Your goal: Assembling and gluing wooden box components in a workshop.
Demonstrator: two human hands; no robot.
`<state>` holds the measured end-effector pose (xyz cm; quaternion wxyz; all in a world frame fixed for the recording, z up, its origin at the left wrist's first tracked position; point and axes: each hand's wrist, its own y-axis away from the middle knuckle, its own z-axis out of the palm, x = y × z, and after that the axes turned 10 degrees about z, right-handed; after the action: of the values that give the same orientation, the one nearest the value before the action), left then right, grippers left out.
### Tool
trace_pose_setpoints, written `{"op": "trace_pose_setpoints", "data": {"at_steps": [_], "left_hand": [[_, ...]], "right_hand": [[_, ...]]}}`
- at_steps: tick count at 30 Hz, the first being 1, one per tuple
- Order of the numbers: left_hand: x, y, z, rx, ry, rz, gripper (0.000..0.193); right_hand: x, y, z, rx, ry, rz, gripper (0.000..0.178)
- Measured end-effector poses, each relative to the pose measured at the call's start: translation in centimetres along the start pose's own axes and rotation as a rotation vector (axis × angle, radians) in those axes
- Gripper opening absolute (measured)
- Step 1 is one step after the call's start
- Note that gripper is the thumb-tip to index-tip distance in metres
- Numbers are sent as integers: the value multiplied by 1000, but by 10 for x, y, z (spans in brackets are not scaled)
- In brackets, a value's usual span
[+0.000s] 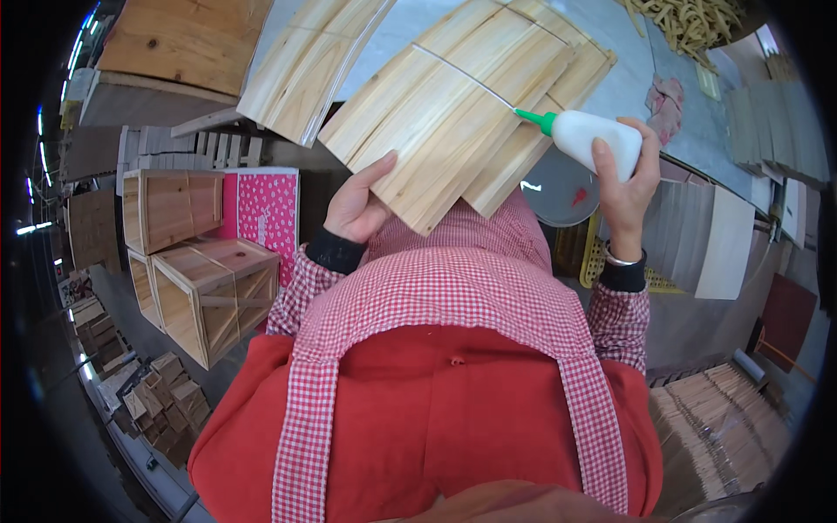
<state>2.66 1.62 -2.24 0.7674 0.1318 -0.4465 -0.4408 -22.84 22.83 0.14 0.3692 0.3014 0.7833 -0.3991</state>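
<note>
My left hand (356, 205) grips the near left edge of a pale wooden panel (436, 113), thumb on top and fingers partly hidden beneath. My right hand (629, 192) is wrapped round a white squeeze bottle (580, 135) with a green nozzle (535, 119). The nozzle tip points left and meets the right end of a thin whitish line (466, 77) that crosses the panel. More wooden panels (510, 170) lie under this one, fanned out to the right. A separate panel (305, 65) lies to the left, with a whitish line along its right side.
A pinkish cloth (665, 109) and a heap of pale curled strips (689, 26) are on the grey-blue table (623, 70). Wooden crates (209, 292) stand at the left by a pink patterned box (266, 209). Grey boards (689, 231) stand at the right; a round grey container (558, 196) sits below the table edge.
</note>
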Motion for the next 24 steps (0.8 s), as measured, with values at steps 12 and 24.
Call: {"op": "trace_pose_setpoints", "data": {"at_steps": [12, 24], "left_hand": [[16, -3, -17, -191, -8, 78, 55], [20, 0, -12, -194, -19, 110, 54]], "right_hand": [[43, -50, 10, 426, -656, 451, 38], [44, -68, 13, 434, -389, 425, 38]]}}
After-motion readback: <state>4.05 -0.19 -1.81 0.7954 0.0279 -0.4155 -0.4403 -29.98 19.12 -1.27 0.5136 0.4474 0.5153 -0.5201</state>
